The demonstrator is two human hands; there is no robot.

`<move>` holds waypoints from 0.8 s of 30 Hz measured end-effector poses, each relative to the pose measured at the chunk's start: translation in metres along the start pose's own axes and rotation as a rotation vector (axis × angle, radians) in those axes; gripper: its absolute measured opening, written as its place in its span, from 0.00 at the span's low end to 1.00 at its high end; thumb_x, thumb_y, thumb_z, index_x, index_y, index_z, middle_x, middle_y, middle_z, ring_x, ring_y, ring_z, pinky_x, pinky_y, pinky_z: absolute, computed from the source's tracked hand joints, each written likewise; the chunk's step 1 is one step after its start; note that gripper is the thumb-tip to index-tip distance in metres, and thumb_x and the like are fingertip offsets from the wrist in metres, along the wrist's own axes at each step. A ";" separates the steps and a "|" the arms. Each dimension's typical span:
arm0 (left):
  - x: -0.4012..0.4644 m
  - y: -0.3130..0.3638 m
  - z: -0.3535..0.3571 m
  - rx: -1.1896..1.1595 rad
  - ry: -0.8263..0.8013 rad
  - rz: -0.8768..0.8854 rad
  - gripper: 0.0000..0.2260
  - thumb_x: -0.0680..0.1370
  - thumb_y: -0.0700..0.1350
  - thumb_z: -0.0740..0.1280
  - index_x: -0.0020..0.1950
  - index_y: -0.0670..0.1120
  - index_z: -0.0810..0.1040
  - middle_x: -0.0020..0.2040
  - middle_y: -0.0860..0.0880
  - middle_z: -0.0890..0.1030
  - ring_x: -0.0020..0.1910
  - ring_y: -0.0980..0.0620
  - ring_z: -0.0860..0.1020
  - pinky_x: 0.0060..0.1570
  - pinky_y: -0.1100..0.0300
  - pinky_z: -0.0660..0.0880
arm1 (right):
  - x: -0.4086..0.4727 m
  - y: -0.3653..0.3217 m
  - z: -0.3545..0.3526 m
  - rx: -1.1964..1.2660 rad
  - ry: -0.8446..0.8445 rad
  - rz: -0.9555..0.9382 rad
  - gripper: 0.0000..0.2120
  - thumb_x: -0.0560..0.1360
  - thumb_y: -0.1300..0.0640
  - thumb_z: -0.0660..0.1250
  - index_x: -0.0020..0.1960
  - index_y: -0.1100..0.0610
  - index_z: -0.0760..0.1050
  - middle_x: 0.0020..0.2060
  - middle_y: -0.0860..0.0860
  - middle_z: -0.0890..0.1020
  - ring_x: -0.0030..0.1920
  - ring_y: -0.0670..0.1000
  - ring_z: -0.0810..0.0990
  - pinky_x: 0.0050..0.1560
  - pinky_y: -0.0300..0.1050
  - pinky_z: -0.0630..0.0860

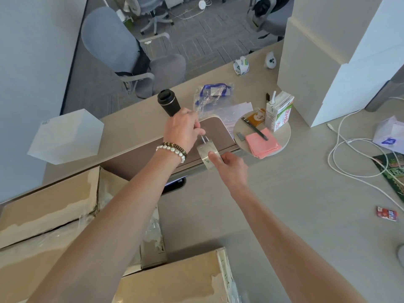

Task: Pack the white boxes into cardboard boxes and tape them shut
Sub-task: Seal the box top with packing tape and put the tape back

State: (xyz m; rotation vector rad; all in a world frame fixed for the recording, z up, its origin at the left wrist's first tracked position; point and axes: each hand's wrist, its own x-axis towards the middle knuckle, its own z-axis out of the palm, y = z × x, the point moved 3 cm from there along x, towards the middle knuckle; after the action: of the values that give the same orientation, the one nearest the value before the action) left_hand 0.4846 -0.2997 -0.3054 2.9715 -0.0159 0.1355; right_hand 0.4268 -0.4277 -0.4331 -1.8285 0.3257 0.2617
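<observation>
Head view: our right hand (232,166) pinches a clear tape (206,155) strip, our left hand (182,127) grips scissors (203,139) (barely visible); slack tape could fold and stick to itself.

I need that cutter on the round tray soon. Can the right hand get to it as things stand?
Probably not yet: the right hand holds the tape roll. The cutter lies uncovered nearby.
</observation>
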 end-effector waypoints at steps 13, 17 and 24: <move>0.002 -0.017 0.015 -0.252 0.045 -0.093 0.18 0.73 0.47 0.77 0.49 0.46 0.67 0.38 0.53 0.72 0.37 0.51 0.71 0.39 0.57 0.68 | 0.006 -0.009 0.004 -0.010 -0.005 0.004 0.27 0.74 0.37 0.68 0.30 0.54 0.62 0.25 0.47 0.68 0.35 0.53 0.70 0.38 0.47 0.66; 0.007 -0.022 0.016 -0.128 -0.055 0.023 0.15 0.76 0.50 0.73 0.56 0.45 0.73 0.43 0.49 0.78 0.43 0.46 0.78 0.44 0.54 0.74 | 0.005 -0.008 0.008 -0.005 -0.001 0.006 0.27 0.73 0.36 0.68 0.30 0.54 0.63 0.26 0.48 0.70 0.38 0.55 0.72 0.42 0.50 0.70; 0.015 -0.034 0.016 -0.053 -0.197 0.138 0.11 0.77 0.49 0.72 0.48 0.42 0.78 0.39 0.45 0.81 0.41 0.42 0.78 0.44 0.50 0.75 | 0.004 -0.006 0.009 0.012 0.037 -0.039 0.26 0.73 0.37 0.69 0.29 0.53 0.64 0.24 0.46 0.69 0.36 0.54 0.72 0.44 0.52 0.72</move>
State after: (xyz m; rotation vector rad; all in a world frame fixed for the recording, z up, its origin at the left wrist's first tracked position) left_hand 0.5015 -0.2693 -0.3252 2.9165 -0.2450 -0.1390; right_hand 0.4328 -0.4177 -0.4320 -1.8272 0.3163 0.1984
